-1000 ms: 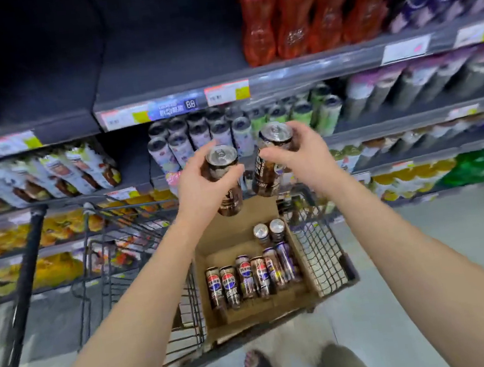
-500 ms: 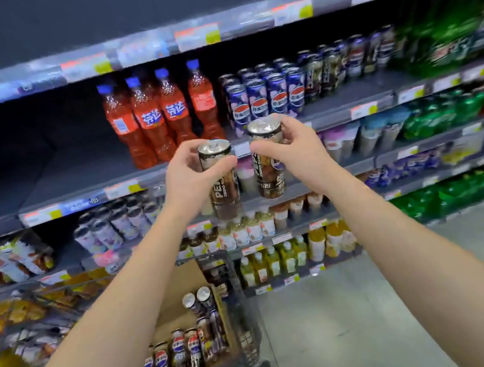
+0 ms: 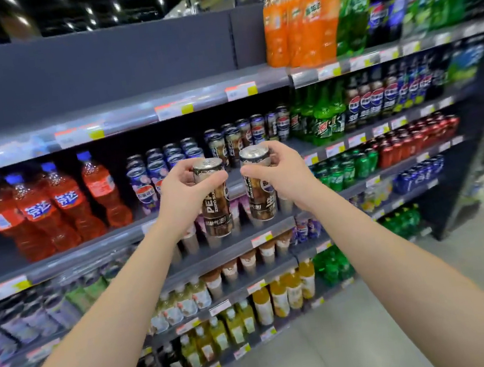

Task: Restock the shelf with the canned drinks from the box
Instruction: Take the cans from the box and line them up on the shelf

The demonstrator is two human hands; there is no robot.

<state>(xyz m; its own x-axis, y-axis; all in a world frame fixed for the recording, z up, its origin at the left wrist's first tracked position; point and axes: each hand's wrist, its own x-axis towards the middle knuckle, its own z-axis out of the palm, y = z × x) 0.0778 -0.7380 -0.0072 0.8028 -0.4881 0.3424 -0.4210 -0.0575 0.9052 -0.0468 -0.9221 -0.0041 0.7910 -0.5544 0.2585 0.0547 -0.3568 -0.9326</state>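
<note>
Left hand [image 3: 184,196]: fingers and thumb curled round the upper half of the left can [image 3: 217,213], thumb across the front just under the rim.
Right hand [image 3: 284,175]: same wrap on the right can [image 3: 260,204], fingertips reaching over the top edge.
Cans: both upright, side by side, held apart in front of the shelf [image 3: 96,248], not yet set down.
Handling (judged): full and sealed, so moderately heavy for one hand; thin rigid wall, dents if squeezed or knocked; smooth printed skin, likely slippery.
Best hold (judged): round the mid-body, not the lid; a high grip lets the base swing.
Target (judged): matching dark cans [image 3: 227,145] stand on that shelf, right of the blue cans [image 3: 170,158].
Neighbours: red-orange bottles [image 3: 54,206] further left.
Box: not clearly in view.
</note>
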